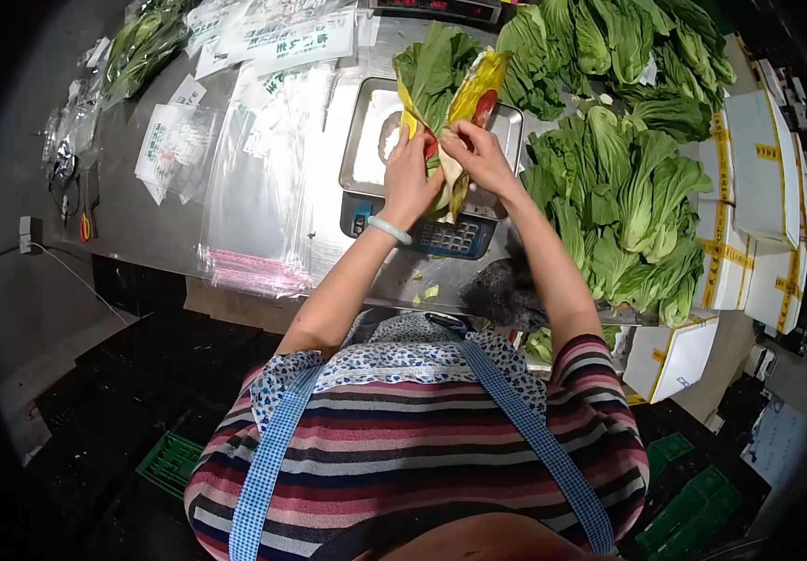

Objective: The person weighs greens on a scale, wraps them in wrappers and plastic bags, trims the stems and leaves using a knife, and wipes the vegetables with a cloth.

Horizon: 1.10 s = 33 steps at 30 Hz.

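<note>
Over the metal tray, the left hand grips the yellow wrapper at its nine-o'clock side, while the right hand pinches the opposite edge, nearer the flap leaning toward one o'clock. Between them, the leafy greens lie lengthwise roughly six to twelve o'clock, leaves spreading beyond the fingers at twelve.

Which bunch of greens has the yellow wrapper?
The leafy bunch between left hand and right hand, over the metal tray; the greens at right lie unwrapped.
</note>
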### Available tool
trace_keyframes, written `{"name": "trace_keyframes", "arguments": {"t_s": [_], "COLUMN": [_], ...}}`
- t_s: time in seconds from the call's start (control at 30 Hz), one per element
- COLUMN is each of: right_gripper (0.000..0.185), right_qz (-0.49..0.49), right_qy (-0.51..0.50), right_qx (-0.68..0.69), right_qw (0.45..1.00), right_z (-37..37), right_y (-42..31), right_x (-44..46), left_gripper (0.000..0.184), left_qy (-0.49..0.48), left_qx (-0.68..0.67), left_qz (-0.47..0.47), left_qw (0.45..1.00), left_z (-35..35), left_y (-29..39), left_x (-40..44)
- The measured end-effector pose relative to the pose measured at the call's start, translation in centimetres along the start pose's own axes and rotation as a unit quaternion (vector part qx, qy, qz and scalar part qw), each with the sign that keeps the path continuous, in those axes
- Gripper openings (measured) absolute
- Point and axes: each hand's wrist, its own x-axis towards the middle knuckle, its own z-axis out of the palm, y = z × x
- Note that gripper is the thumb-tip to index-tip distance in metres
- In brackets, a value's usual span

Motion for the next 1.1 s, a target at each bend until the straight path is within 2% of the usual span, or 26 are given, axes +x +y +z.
{"name": "trace_keyframes", "arguments": {"t_s": [0.03,0.13,0.17,0.2,0.23,0.27,0.3,0.37,0.4,0.43,0.47,0.5,0.57,0.6,0.63,0.7,0.73,0.77,0.83,0.87,0.9,0.97,1.0,1.03,1.1], "right_gripper": [0.022,0.033,0.033,0.034,0.035,0.043,0.047,0.057,0.057,0.061,0.065,0.065,0.073,0.099,0.099,0.133,0.135,0.135,0.136,0.135,0.124,0.085,0.078,0.074,0.068], "right_qz": [0.0,-0.031,-0.031,0.043,0.121,0.062,0.011,-0.089,-0.088,-0.168,-0.246,-0.247,-0.367,-0.421,-0.423,-0.453,-0.455,-0.463,-0.397,-0.437,-0.445,-0.446,-0.469,-0.515,-0.477], "right_qy": [-0.004,-0.212,-0.219,-0.327,-0.43,-0.488,-0.517,-0.596,-0.602,-0.622,-0.634,-0.64,-0.652,-0.64,-0.645,-0.644,-0.645,-0.652,-0.675,-0.669,-0.664,-0.667,-0.647,-0.601,-0.63], "right_qx": [0.0,-0.154,-0.154,-0.116,-0.077,-0.086,-0.1,-0.182,-0.184,-0.249,-0.309,-0.309,-0.391,-0.398,-0.395,-0.456,-0.444,-0.437,-0.501,-0.465,-0.446,-0.422,-0.398,-0.4,-0.427], "right_qw": [1.0,0.965,0.963,0.937,0.891,0.867,0.85,0.777,0.772,0.723,0.664,0.659,0.537,0.505,0.5,0.414,0.424,0.413,0.368,0.382,0.403,0.422,0.451,0.463,0.439], "right_z": [-0.3,-0.9,-1.0,-1.6,-1.9,-1.8,-1.5,-0.8,-0.5,-0.4,-0.1,0.4,1.1,1.4,1.7,2.2,2.8,2.9,4.0,3.8,3.8,4.0,3.6,2.9,2.5], "right_y": [-0.8,-2.4,-2.6,-4.0,-4.6,-3.6,-2.9,-3.2,-4.0,-5.1,-6.2,-7.0,-8.6,-8.6,-8.3,-7.3,-6.6,-6.0,-7.5,-7.0,-6.9,-6.3,-4.9,-7.0,-6.6], "right_x": [1.1,4.9,6.1,7.1,8.2,9.5,10.1,11.6,11.6,11.7,12.0,12.6,13.7,14.5,15.2,16.3,16.8,17.1,16.2,16.6,16.7,16.8,16.6,14.5,14.2], "left_gripper": [0.039,0.039,0.039,0.035,0.033,0.035,0.035,0.038,0.039,0.049,0.056,0.064,0.071,0.079,0.079,0.092,0.095,0.081,0.064,0.06,0.057,0.061,0.061,0.062,0.06], "left_qy": [-0.021,-0.064,-0.061,-0.087,-0.111,-0.079,-0.072,0.002,0.014,0.022,0.041,0.06,0.092,0.114,0.121,0.149,0.128,0.111,0.057,0.042,0.032,0.05,0.055,0.065,0.059], "left_qx": [0.033,-0.016,-0.016,-0.175,-0.331,-0.511,-0.515,-0.336,-0.412,-0.372,-0.41,-0.447,-0.47,-0.488,-0.489,-0.395,-0.388,-0.356,-0.224,-0.267,-0.31,-0.291,-0.287,-0.293,-0.291], "left_qz": [0.013,0.031,0.025,-0.029,-0.084,-0.213,-0.214,-0.179,-0.242,-0.235,-0.225,-0.215,-0.209,-0.201,-0.205,-0.324,-0.301,-0.318,-0.296,-0.32,-0.344,-0.341,-0.338,-0.312,-0.287], "left_qw": [0.999,0.997,0.998,0.98,0.933,0.829,0.827,0.925,0.878,0.898,0.883,0.866,0.853,0.842,0.839,0.847,0.862,0.872,0.927,0.908,0.886,0.893,0.895,0.901,0.911], "left_z": [0.0,-1.0,-1.5,-2.0,-2.1,-1.6,-2.0,-3.1,-2.5,-2.6,-1.8,-1.6,-1.1,-1.1,-1.1,-1.0,-0.7,-0.3,-0.6,-0.9,-1.6,-0.9,-1.5,-2.5,-3.5], "left_y": [-0.6,-2.9,-3.9,-4.4,-4.9,-5.6,-5.1,-2.9,-2.7,-2.2,-3.1,-3.4,-3.4,-3.3,-3.4,-3.7,-4.2,-4.4,-3.9,-3.8,-3.2,-3.3,-3.0,-1.2,-0.8], "left_x": [-0.1,-0.2,-0.2,-0.1,-0.1,-0.2,0.0,0.4,0.2,0.3,0.1,0.1,0.2,0.1,0.1,0.0,-0.1,-0.5,-1.3,-1.2,-1.0,-1.1,-1.1,-2.2,-2.5]}}
